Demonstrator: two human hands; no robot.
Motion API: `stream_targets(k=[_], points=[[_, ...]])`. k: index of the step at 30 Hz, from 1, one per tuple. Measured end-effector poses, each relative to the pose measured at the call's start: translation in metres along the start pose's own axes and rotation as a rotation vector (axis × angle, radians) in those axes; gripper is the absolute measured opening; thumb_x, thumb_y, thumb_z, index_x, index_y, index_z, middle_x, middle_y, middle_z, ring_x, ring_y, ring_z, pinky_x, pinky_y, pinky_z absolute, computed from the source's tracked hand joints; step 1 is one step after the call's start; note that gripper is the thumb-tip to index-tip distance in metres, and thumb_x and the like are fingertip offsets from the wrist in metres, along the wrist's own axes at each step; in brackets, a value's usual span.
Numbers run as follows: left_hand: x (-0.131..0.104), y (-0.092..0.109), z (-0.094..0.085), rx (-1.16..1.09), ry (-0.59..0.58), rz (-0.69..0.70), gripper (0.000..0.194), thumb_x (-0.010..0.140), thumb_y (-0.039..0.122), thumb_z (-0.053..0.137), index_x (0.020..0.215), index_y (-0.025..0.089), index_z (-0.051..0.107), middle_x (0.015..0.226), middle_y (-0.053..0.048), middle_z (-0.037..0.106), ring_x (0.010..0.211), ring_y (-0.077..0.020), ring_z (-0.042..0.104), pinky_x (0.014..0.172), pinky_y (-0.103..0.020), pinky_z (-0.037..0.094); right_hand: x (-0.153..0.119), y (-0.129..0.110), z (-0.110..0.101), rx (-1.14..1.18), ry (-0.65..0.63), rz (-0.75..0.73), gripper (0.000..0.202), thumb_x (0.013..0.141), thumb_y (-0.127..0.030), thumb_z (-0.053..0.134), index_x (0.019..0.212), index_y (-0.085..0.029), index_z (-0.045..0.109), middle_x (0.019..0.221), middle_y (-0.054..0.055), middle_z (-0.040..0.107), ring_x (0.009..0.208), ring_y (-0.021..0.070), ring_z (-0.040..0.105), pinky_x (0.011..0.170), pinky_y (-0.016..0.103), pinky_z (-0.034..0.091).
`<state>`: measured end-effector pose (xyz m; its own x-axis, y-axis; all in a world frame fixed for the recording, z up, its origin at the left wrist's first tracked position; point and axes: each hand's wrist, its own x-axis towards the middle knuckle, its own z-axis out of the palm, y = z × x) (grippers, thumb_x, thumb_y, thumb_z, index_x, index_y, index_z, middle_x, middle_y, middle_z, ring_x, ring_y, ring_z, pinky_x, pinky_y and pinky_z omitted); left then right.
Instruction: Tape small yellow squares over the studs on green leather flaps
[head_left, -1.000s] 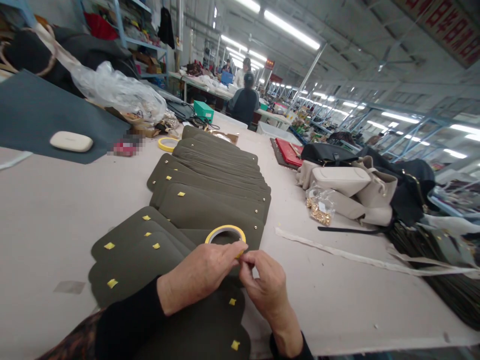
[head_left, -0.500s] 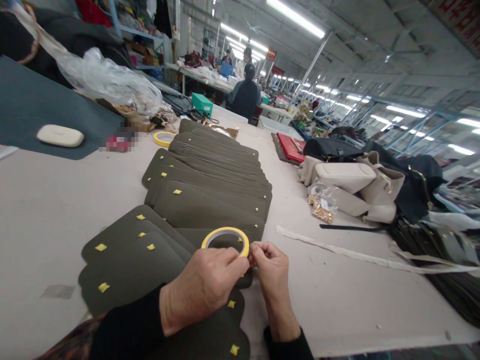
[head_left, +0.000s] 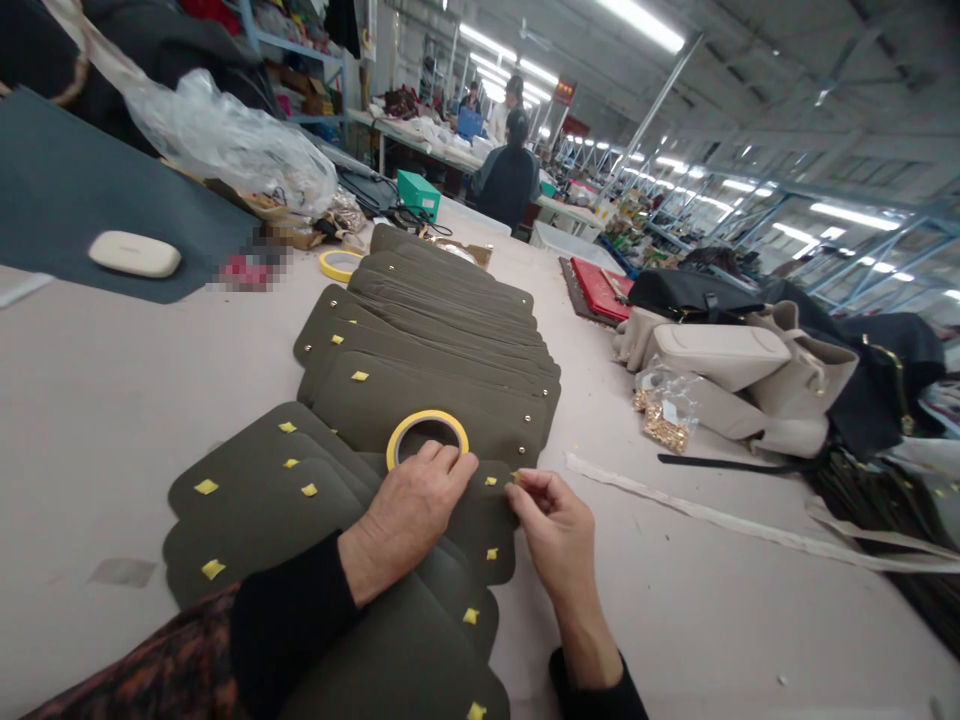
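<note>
My left hand (head_left: 409, 522) is closed on a roll of yellow tape (head_left: 429, 416), holding it tilted over the dark olive flap pieces (head_left: 427, 390). A pinch of my right hand's (head_left: 559, 530) thumb and index finger holds a small bit of yellow tape (head_left: 516, 477), just off the right edge of one flap piece (head_left: 472, 515). That piece carries two yellow tape bits near its right side. More tape squares (head_left: 309, 489) dot the overlapping pieces under and left of my left arm. Small metal studs show on pieces farther up the stack.
A second yellow tape roll (head_left: 340, 264) lies beyond the stack. At right are beige bags (head_left: 720, 355), a bag of gold hardware (head_left: 666, 425), and a pale strip (head_left: 675, 505). A white case (head_left: 135, 254) rests on dark sheeting at left. A person (head_left: 508, 180) sits farther back.
My left hand and the tape roll have moved slightly left and away from my right hand. My right hand has parted from the roll with a tape bit. The view has shifted slightly.
</note>
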<state>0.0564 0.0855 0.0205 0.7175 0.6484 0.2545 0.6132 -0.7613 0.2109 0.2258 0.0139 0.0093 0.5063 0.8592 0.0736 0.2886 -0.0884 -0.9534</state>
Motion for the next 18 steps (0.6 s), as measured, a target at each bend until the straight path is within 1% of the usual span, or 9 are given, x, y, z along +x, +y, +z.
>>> stream_targets(k=[3, 5, 9, 12, 16, 18], points=[[-0.001, 0.000, 0.000, -0.010, -0.003, -0.019, 0.014, 0.090, 0.012, 0.048, 0.101, 0.018, 0.054, 0.095, -0.006, 0.057, 0.093, -0.0239, 0.051, 0.079, -0.037, 0.047, 0.001, -0.002, 0.010, -0.208, -0.011, -0.137, 0.014, 0.078, -0.028, 0.062, 0.087, -0.018, 0.066, 0.082, 0.005, 0.071, 0.072, 0.0171, 0.066, 0.070, 0.029, 0.054], [0.000, 0.000, 0.001, -0.004, -0.008, -0.033, 0.015, 0.090, 0.013, 0.046, 0.102, 0.018, 0.054, 0.095, -0.007, 0.057, 0.092, -0.0242, 0.051, 0.079, -0.038, 0.047, 0.004, -0.001, 0.016, -0.311, -0.011, -0.192, 0.013, 0.078, -0.025, 0.059, 0.086, -0.018, 0.065, 0.081, 0.005, 0.070, 0.071, 0.0170, 0.065, 0.070, 0.029, 0.053], [0.004, 0.000, 0.003, 0.008, -0.015, -0.070, 0.016, 0.090, 0.014, 0.044, 0.101, 0.018, 0.055, 0.093, -0.007, 0.057, 0.089, -0.0252, 0.051, 0.076, -0.039, 0.045, 0.010, -0.001, 0.024, -0.469, -0.003, -0.208, 0.013, 0.076, -0.021, 0.054, 0.084, -0.018, 0.063, 0.077, 0.004, 0.068, 0.069, 0.0173, 0.064, 0.068, 0.029, 0.051], [0.006, 0.001, 0.003, 0.008, -0.002, -0.092, 0.016, 0.089, 0.014, 0.045, 0.100, 0.018, 0.055, 0.092, -0.007, 0.057, 0.089, -0.0260, 0.051, 0.075, -0.040, 0.043, 0.013, -0.004, 0.032, -0.570, 0.015, -0.203, 0.018, 0.072, -0.016, 0.051, 0.085, -0.017, 0.063, 0.076, 0.004, 0.067, 0.067, 0.0170, 0.064, 0.068, 0.029, 0.050], [0.009, 0.001, 0.003, -0.001, 0.018, -0.105, 0.015, 0.087, 0.014, 0.047, 0.099, 0.018, 0.055, 0.092, -0.007, 0.056, 0.087, -0.0261, 0.050, 0.074, -0.040, 0.042, 0.012, -0.006, 0.037, -0.613, 0.027, -0.212, 0.023, 0.070, -0.014, 0.049, 0.089, -0.016, 0.063, 0.079, 0.005, 0.067, 0.071, 0.0185, 0.064, 0.070, 0.031, 0.050], [0.009, 0.000, 0.002, -0.009, 0.035, -0.106, 0.015, 0.087, 0.014, 0.047, 0.099, 0.018, 0.055, 0.091, -0.007, 0.056, 0.086, -0.0258, 0.050, 0.074, -0.040, 0.042, 0.010, -0.005, 0.031, -0.516, 0.009, -0.200, 0.020, 0.072, -0.017, 0.052, 0.088, -0.017, 0.063, 0.079, 0.005, 0.067, 0.072, 0.0187, 0.064, 0.071, 0.032, 0.051]])
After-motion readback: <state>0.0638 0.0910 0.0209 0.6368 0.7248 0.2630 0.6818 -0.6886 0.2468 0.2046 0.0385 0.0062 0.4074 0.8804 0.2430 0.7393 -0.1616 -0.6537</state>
